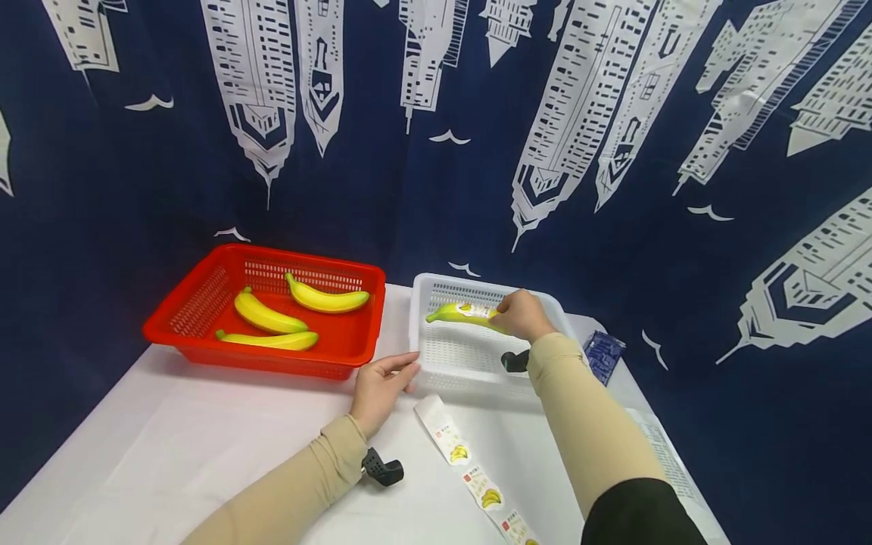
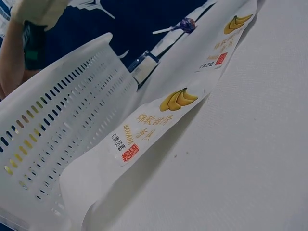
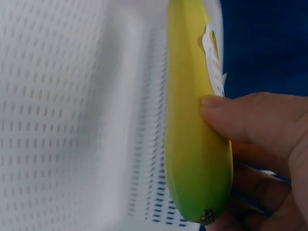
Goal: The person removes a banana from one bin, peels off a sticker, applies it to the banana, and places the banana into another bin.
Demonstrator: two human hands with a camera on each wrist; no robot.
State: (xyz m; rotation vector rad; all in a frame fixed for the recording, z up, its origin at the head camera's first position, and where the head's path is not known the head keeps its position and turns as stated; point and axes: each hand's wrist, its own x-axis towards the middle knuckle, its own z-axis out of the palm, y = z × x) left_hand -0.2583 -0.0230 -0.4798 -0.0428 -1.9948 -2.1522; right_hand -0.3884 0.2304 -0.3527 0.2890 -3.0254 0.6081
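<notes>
A yellow banana (image 1: 463, 313) with green ends and a white label (image 3: 214, 62) is held by my right hand (image 1: 523, 314) over the white basket (image 1: 413, 318). In the right wrist view, the thumb presses on the banana beside the label and the other fingers are behind it. At the basket's near left corner, the fingertips of my left hand (image 1: 378, 393) touch its side, with fingers fairly straight. A strip of banana labels (image 1: 470, 471) lies on the table in front of the basket; the left wrist view shows the label strip (image 2: 139, 132) close up.
A red basket (image 1: 272, 363) with three bananas (image 1: 327, 297) stands on the left. Right of the white basket lies a dark blue packet (image 1: 603, 356), and nearer the right edge a printed sheet (image 1: 664, 446). Behind the table hangs a navy cloth (image 1: 381, 189).
</notes>
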